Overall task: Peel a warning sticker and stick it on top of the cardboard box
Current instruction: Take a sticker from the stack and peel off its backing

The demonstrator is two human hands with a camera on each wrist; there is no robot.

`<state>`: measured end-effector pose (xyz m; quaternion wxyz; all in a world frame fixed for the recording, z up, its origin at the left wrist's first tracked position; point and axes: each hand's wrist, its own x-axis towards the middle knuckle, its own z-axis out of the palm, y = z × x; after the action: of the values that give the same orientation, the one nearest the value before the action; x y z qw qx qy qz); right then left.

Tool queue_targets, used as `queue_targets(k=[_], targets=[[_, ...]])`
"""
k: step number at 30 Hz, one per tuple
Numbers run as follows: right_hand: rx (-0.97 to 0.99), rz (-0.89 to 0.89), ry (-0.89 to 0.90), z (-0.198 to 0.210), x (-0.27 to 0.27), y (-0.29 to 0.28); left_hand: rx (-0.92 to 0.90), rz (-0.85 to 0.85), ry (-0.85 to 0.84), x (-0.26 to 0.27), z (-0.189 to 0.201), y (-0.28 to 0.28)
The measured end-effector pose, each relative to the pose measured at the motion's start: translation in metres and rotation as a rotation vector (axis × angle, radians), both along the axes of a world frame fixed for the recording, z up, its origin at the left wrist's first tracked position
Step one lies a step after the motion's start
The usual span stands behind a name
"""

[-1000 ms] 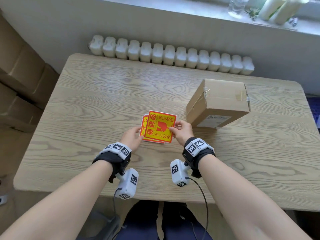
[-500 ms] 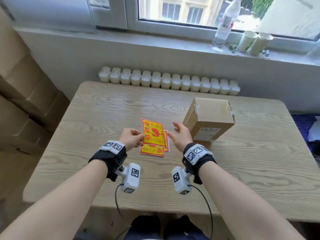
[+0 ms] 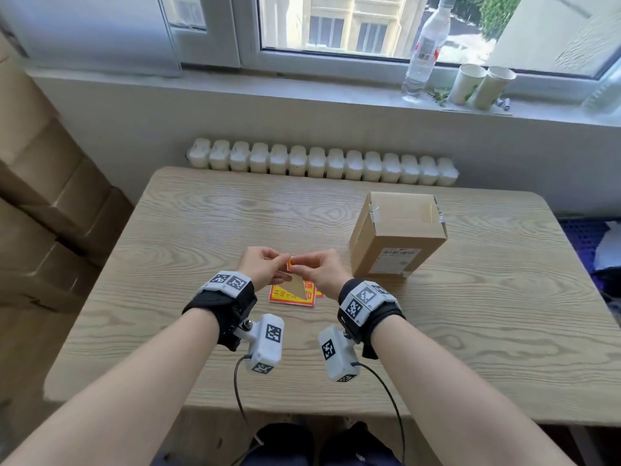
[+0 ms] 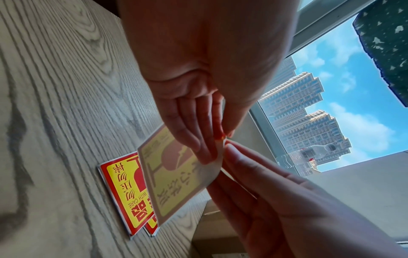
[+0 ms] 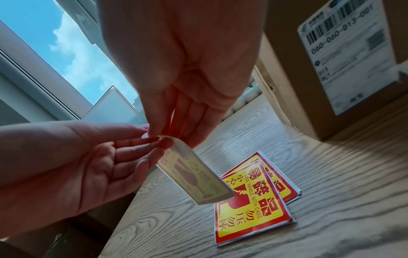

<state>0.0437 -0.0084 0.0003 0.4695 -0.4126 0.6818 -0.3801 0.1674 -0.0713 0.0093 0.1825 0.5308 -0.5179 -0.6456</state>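
Note:
Both hands hold one red-and-yellow warning sticker [image 3: 296, 284] upright above the table, its pale back toward me. My left hand [image 3: 280, 264] and right hand [image 3: 296, 266] pinch its top corner together. In the left wrist view the left fingertips [image 4: 220, 134] meet the right hand [image 4: 253, 174] at that corner of the sticker [image 4: 176, 176]. The right wrist view shows the sticker [image 5: 198, 179] bending under the pinch. More stickers [image 3: 289, 297] [image 5: 249, 206] lie stacked beneath. The brown cardboard box [image 3: 400, 227] stands to the right, its top bare.
The wooden table [image 3: 168, 264] has a white radiator [image 3: 322, 161] behind it. Large cardboard boxes [image 3: 40, 196] are stacked at the left. On the windowsill stand a plastic bottle [image 3: 425, 45] and two paper cups [image 3: 480, 84].
The left hand lifted one sticker off the stack and stood it up. The right hand, open half a second ago, now pinches the top corner too. The head view tilted upward.

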Motion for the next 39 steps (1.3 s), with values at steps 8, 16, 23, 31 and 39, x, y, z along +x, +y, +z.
queue_targets(k=[8, 16, 23, 31, 39], targets=[[-0.007, -0.053, -0.131, -0.009, -0.005, 0.004, 0.027, -0.109, 0.041, 0.0, -0.001, 0.008], [0.031, -0.042, -0.19, -0.013, -0.009, 0.006, -0.001, -0.159, 0.058, -0.002, -0.005, 0.011], [0.016, -0.004, -0.28, -0.011, -0.011, 0.014, -0.034, -0.175, 0.054, -0.005, -0.009, 0.014], [0.015, 0.0, -0.352, -0.013, -0.011, 0.018, -0.043, -0.189, 0.062, -0.01, -0.01, 0.018], [0.059, -0.072, -0.432, -0.007, -0.008, 0.02, -0.091, -0.147, 0.036, -0.014, -0.011, 0.019]])
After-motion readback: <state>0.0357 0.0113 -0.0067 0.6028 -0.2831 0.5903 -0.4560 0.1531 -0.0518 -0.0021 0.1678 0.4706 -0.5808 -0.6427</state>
